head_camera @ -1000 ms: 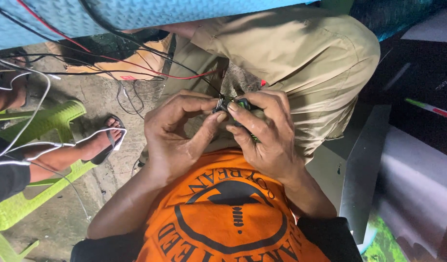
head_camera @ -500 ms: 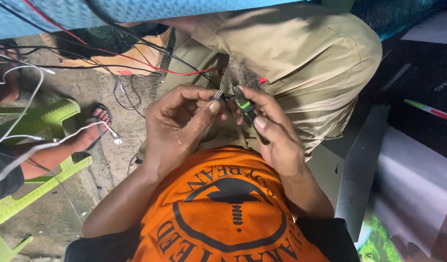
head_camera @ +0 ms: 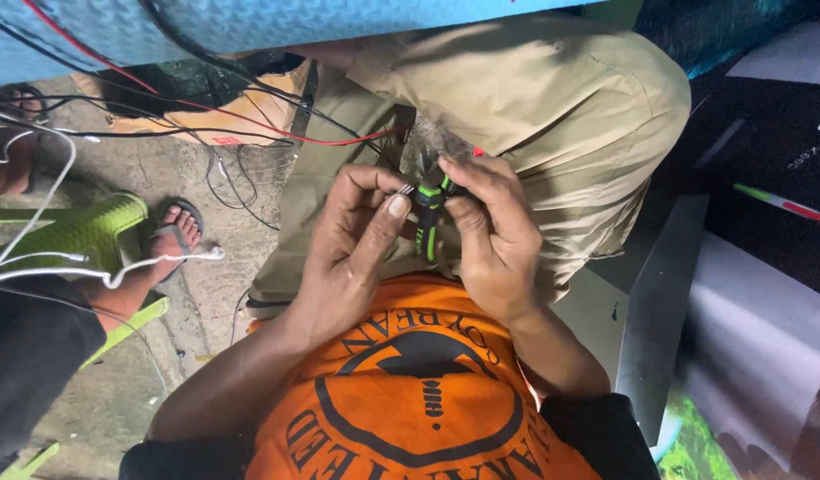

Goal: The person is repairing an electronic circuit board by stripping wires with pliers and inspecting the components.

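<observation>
Concrete floor point(head_camera: 174, 178), wires strewn; above lap, right hand point(head_camera: 490, 236) gripped black-green plastic-handled pliers point(head_camera: 428, 213), left hand point(head_camera: 357, 231) pinched small metal wire end point(head_camera: 405, 189) to steady it.

the bare concrete floor point(head_camera: 174, 178) shows left of the hands point(head_camera: 428, 231), grey and stained. on it, up and left of the hands, lies a tangle of black wires point(head_camera: 241, 173) with a red wire point(head_camera: 250, 124) running toward the hands, and a tan sandal point(head_camera: 223, 116) above them. farther left a foot in a dark flip-flop point(head_camera: 174, 233) rests on the floor beside a green plastic chair point(head_camera: 68, 236), with white cables point(head_camera: 116, 271) trailing across them.
</observation>
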